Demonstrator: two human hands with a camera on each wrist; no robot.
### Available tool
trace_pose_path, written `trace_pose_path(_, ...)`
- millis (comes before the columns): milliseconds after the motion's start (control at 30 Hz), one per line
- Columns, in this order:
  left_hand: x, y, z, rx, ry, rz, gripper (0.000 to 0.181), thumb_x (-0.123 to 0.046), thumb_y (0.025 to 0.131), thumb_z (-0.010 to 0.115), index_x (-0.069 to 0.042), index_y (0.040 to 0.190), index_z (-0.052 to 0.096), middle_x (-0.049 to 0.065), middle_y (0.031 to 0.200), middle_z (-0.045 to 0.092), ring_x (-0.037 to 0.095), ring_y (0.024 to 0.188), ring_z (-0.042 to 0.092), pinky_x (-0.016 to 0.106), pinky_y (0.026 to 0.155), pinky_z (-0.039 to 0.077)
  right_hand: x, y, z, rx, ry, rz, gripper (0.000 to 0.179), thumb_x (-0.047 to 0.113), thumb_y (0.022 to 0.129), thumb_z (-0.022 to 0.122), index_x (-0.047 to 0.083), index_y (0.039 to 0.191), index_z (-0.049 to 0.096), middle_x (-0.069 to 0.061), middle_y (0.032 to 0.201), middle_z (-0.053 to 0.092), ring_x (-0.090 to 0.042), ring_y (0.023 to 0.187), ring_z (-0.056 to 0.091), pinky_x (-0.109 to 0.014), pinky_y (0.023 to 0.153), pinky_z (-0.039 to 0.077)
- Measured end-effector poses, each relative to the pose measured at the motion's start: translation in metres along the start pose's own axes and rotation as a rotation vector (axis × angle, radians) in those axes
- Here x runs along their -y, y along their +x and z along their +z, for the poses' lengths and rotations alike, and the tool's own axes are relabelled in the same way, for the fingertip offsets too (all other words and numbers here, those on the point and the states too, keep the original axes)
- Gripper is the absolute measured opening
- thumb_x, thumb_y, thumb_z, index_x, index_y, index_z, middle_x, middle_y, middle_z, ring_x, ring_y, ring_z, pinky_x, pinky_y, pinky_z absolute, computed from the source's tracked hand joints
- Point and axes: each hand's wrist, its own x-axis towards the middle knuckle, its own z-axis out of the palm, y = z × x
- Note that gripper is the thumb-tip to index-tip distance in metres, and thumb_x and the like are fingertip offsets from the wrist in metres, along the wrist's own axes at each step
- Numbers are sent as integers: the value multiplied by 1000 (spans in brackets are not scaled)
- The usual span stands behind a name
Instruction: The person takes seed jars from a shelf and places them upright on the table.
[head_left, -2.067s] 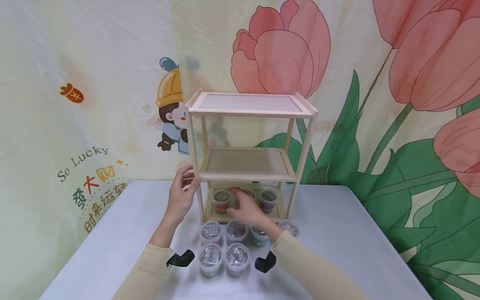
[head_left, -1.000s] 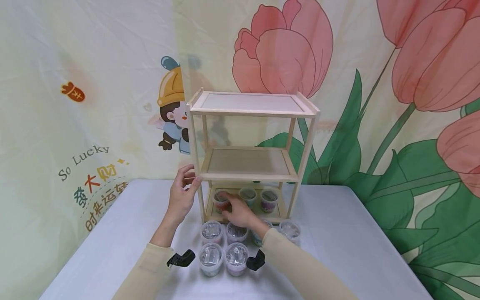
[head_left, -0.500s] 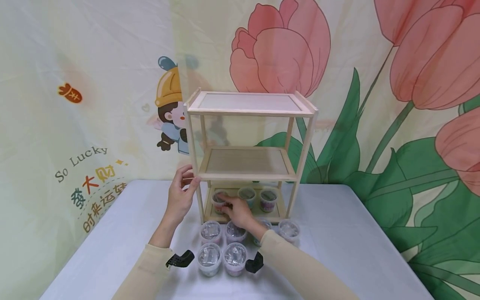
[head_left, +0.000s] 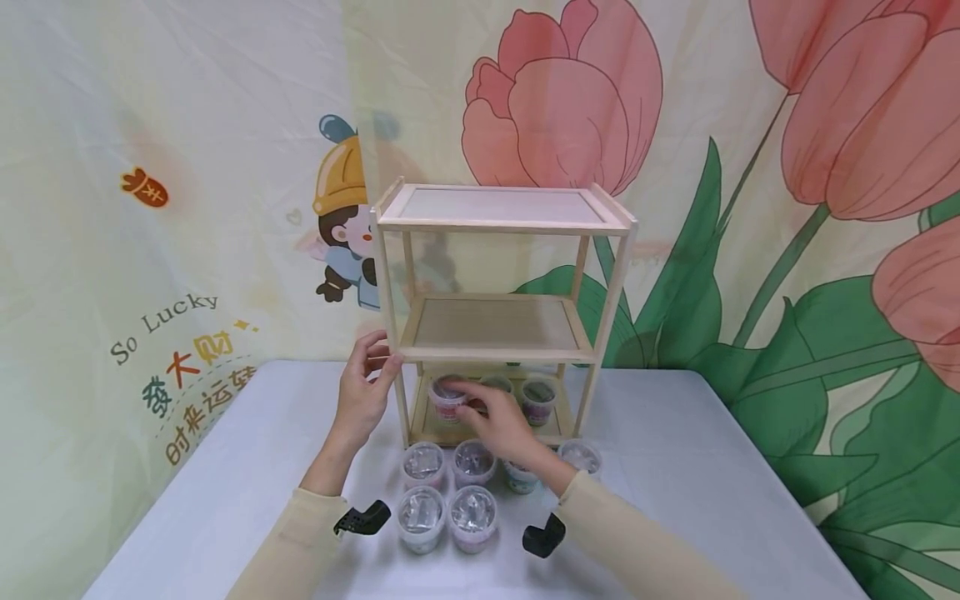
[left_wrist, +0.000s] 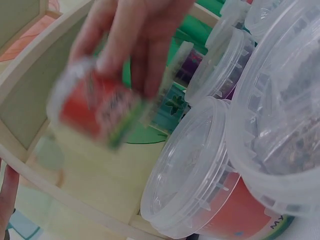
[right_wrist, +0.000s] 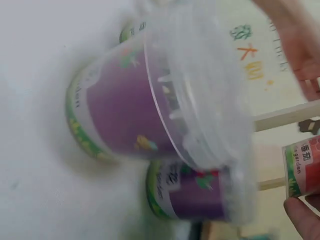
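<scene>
A small clear plastic tub with a red label (head_left: 447, 410) hangs just above the bottom shelf, tilted in the left wrist view. My right hand (head_left: 497, 419) grips it between thumb and fingers. The red tub (right_wrist: 306, 167) also shows at the edge of the right wrist view. My left hand (head_left: 365, 385) holds the left post of the wooden shelf rack (head_left: 495, 354) near the middle shelf. On the bottom shelf, a purple-labelled tub (head_left: 537, 406) stands at the right, and a teal-labelled tub (left_wrist: 170, 107) is partly hidden behind my right hand.
Several lidded tubs stand on the white table (head_left: 675, 500) before the rack, among them a front-left tub (head_left: 422, 518) and a far-right tub (head_left: 581, 457). A tulip-print cloth (head_left: 577, 100) hangs behind.
My right hand has gone from the middle tub to the left red tub and gripped it. The red tub has come up slightly and rightward. My left hand stays put.
</scene>
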Motion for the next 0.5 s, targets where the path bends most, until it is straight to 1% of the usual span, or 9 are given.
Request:
trace_pose_path(100, 3, 0, -2, 1, -11, 18, 48, -16, 107, 66, -15, 152, 50, 17, 130, 59, 26, 112, 57, 19, 83, 50, 6, -14, -18, -8, 10, -37, 44, 9, 105, 67, 16, 148, 63, -7, 142, 67, -25, 120, 68, -41, 99, 58)
trace_pose_path(200, 3, -1, -2, 1, -7, 32, 46, -20, 106, 68, -18, 150, 53, 14, 127, 60, 24, 109, 58, 21, 83, 51, 12, -30, -35, -14, 50, -52, 43, 8, 105, 67, 16, 147, 64, -8, 141, 66, -27, 126, 64, -42, 102, 57)
trace_pose_path(333, 4, 0, -2, -4, 8, 35, 46, -22, 106, 69, -19, 149, 53, 13, 126, 61, 22, 109, 59, 21, 83, 52, 16, -53, -54, 4, 97, -30, 41, 11, 106, 66, 18, 147, 64, -7, 141, 64, -26, 126, 62, -40, 101, 57)
trace_pose_path(500, 3, -1, -1, -4, 26, 30, 47, -25, 106, 69, -20, 149, 52, 12, 128, 60, 21, 110, 59, 21, 84, 52, 13, -84, -71, 27, 116, -10, 41, 10, 105, 67, 17, 145, 64, -9, 139, 63, -26, 125, 64, -35, 100, 58)
